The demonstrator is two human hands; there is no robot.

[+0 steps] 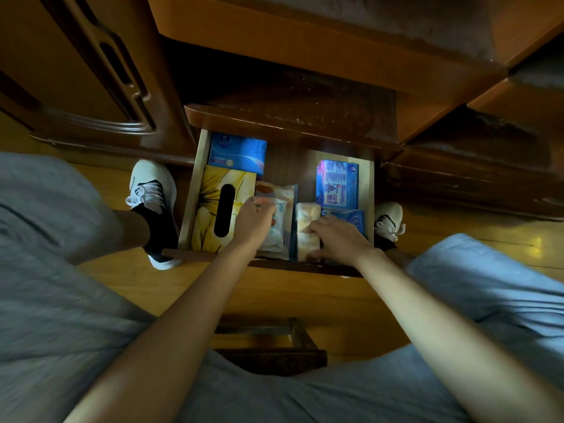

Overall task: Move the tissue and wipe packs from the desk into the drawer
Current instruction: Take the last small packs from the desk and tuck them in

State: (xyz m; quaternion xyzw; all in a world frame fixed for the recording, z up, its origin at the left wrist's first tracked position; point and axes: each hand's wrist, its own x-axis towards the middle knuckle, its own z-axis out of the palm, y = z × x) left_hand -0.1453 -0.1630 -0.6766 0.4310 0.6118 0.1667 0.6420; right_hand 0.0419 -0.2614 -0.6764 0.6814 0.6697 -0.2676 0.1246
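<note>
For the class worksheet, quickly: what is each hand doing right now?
Left hand: fingers curled on the white wipe pack.
Right hand: fingers curled on the pale tissue pack.

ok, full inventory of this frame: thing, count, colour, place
drawer: 1, wood, pulled open below the desk
yellow tissue box: 1, yellow, drawer's left side, near end
blue box: 1, blue, drawer's far left corner
blue packs: 2, blue, drawer's right side
wipe packs: at least 2 overlapping, pale, drawer's middle
cream pack: 1, cream, right of the wipe packs
stool: 1, dark wood, on the floor between the knees
shoes: 2, white, either side of the drawer
left hand: on the wipe packs
right hand: grip on the cream pack
</note>
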